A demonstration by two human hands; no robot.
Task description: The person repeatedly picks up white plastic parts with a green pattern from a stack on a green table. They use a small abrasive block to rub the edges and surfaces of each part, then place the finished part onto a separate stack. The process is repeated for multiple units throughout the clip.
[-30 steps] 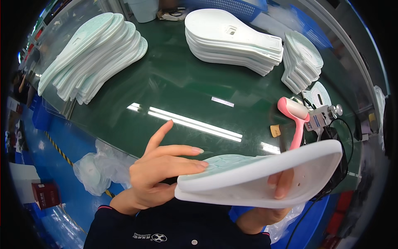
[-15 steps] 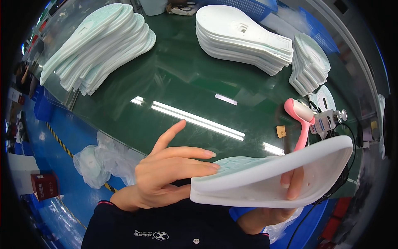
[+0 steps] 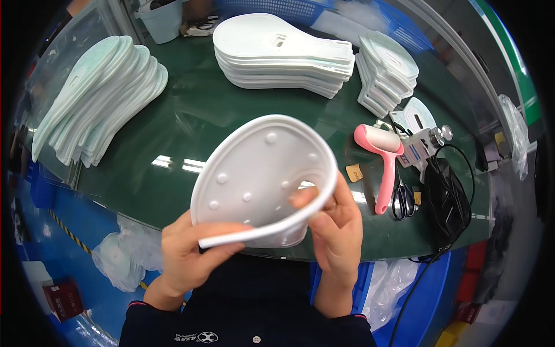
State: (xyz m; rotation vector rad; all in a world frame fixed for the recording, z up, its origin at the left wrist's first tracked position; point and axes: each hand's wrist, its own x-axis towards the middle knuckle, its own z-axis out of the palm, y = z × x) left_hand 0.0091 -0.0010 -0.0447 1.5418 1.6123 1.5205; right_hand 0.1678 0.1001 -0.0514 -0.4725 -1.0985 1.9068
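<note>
Currently, the white shell (image 3: pixel 260 165) is held up at the centre of the frame, its studded hollow face toward the camera and its rounded rim toward the top; foreshortening hides its long axis's exact lie. The left hand (image 3: pixel 188 251) pinches its lower-left end between thumb and fingers; the right hand (image 3: pixel 341 231) is clamped on its right rim. Bare green table (image 3: pixel 185 124) opens above and left, up to the left stack (image 3: pixel 101 104) and middle stack (image 3: pixel 277 58). The pink roller (image 3: pixel 387 182) lies near, right of the right hand. The table's near edge crosses behind the hands.
</note>
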